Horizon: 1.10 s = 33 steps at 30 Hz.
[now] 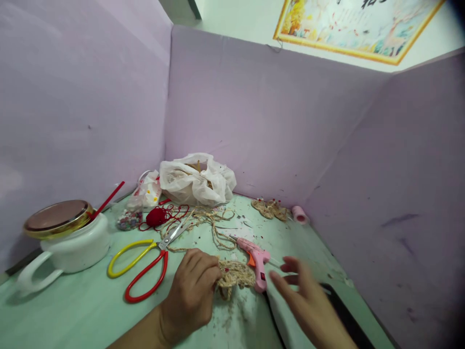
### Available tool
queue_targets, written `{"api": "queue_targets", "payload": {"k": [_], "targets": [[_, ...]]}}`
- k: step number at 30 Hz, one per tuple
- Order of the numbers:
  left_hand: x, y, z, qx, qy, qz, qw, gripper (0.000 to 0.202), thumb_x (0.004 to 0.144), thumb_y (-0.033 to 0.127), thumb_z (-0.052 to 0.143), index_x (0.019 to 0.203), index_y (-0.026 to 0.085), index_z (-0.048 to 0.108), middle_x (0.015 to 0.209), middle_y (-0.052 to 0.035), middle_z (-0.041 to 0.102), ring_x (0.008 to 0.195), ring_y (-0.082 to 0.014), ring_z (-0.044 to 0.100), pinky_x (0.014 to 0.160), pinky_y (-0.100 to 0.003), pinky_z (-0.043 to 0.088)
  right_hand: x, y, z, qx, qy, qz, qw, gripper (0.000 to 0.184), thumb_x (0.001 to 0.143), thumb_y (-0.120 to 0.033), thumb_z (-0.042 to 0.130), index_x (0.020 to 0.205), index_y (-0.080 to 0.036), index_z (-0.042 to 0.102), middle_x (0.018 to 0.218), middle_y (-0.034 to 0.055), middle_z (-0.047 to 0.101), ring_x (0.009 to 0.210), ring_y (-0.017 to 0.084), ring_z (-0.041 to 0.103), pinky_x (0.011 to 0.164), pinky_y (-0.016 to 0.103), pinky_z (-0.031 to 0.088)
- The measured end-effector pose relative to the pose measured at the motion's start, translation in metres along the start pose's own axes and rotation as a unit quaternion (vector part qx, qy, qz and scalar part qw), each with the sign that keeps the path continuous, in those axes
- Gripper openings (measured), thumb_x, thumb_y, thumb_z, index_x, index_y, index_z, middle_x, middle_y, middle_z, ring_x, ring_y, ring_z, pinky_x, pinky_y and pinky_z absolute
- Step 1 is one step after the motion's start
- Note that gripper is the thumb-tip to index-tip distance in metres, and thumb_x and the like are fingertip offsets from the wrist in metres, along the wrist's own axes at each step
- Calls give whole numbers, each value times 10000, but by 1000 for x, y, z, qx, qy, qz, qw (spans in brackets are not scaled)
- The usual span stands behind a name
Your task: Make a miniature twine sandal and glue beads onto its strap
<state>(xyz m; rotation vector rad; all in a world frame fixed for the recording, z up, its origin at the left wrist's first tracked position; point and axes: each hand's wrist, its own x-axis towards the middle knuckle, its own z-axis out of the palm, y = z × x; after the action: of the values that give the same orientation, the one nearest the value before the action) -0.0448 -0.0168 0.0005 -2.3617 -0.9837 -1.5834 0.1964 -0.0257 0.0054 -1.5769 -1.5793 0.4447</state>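
My left hand (pixel 196 288) is closed on a braided straw-rope piece (pixel 237 274) with a small red spot on it, just above the green tabletop. To the right of that piece lies a pink hot glue gun (pixel 258 261) with an orange trigger, its nozzle pointing up and left. My right hand (pixel 300 288) hovers beside the glue gun, slightly blurred, fingers apart and holding nothing. Scissors (pixel 160 252) with one yellow and one red handle lie spread at the left of my left hand. Loose straw cord (pixel 214 225) trails behind the scissors and the glue gun.
At left stands a white mug (pixel 78 245) with a gold-rimmed lid (pixel 60 218). Behind are a bead bag (pixel 130 218), red yarn (pixel 157 216) and a white plastic bag (pixel 199 179). Braided pieces (pixel 269 209) and a pink roll (pixel 299 214) lie back right. A dark flat object (pixel 345 315) lies near my right arm.
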Motion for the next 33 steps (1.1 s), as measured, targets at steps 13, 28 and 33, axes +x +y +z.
{"api": "queue_targets", "payload": {"k": [13,28,33], "targets": [[-1,-8,4,2,28,56,998,268,687,-60,438,841,136,535,816,-77,591,802,-177,537,766,-363,429,73,2,53,-237,57,-45,969,562,624,12,416,1183,12,365,1116,234,446,1084,328,426,940,449,342],[-2,-1,6,-87,-10,-20,996,259,731,-53,414,863,149,509,839,-76,542,787,-164,496,681,-310,450,98,17,28,-120,75,-70,987,267,718,-111,552,982,-153,559,1044,125,563,1008,260,515,868,413,409],[-2,3,3,-70,-16,11,997,258,716,-62,447,863,138,519,839,-84,558,794,-171,496,679,-327,455,15,-39,30,62,85,-137,985,88,773,-254,580,701,-208,603,710,11,649,692,171,610,732,334,498]]}}
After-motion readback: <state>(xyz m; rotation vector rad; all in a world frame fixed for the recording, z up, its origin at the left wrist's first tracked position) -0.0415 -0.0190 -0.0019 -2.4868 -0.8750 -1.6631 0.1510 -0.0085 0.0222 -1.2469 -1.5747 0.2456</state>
